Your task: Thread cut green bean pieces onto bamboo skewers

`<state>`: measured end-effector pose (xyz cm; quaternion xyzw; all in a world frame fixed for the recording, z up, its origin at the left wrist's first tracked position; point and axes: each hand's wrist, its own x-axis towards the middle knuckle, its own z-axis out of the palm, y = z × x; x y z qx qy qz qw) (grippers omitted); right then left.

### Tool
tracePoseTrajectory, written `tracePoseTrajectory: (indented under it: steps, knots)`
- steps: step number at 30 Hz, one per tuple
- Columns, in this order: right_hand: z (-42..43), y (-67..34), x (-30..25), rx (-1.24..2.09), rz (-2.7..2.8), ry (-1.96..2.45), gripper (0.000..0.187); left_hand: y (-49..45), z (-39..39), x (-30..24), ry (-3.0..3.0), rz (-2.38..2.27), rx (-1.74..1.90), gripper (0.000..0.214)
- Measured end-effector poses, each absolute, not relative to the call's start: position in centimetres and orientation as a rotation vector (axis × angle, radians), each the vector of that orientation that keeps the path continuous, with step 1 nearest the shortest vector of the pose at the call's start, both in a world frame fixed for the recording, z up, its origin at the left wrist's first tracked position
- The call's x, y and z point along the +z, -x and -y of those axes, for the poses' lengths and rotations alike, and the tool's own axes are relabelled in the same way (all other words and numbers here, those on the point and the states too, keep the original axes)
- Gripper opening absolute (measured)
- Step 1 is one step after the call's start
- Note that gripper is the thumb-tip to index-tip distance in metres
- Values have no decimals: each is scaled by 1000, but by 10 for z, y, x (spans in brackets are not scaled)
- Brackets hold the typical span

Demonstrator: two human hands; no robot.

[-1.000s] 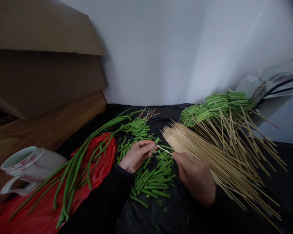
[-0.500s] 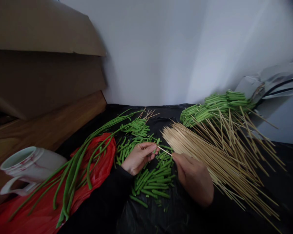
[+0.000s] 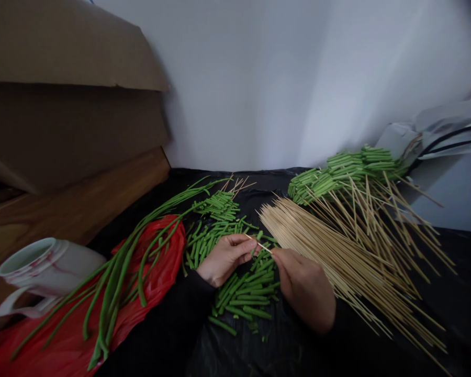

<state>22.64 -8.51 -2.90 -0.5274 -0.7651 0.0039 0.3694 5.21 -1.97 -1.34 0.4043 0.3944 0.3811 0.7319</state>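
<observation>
My left hand [image 3: 224,257] pinches a short green bean piece [image 3: 258,236] at its fingertips. My right hand [image 3: 304,285] is closed on a thin bamboo skewer [image 3: 261,245], its tip pointing left into that piece. Both hands hover over a heap of cut bean pieces [image 3: 241,288] on black plastic sheeting [image 3: 243,345]. A thick bundle of bare skewers [image 3: 337,251] lies just right of my right hand.
Long uncut beans [image 3: 118,277] lie over a red plastic bag [image 3: 157,272] at left, beside a white ceramic jug [image 3: 43,267]. Skewered beans [image 3: 345,170] are piled at back right. Cardboard boxes [image 3: 70,94] stand at the left, a white wall behind.
Both hands have drifted slightly left and closer together, and the skewer tip has moved into the bean piece held by my left fingers.
</observation>
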Motion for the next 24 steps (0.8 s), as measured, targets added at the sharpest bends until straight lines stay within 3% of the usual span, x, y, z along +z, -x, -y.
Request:
tracePoseTrajectory:
  steps: [24]
  knots:
    - [82,-219,-31,44,1995,1358,27,-61,28,-21,-1105,-914,832,23]
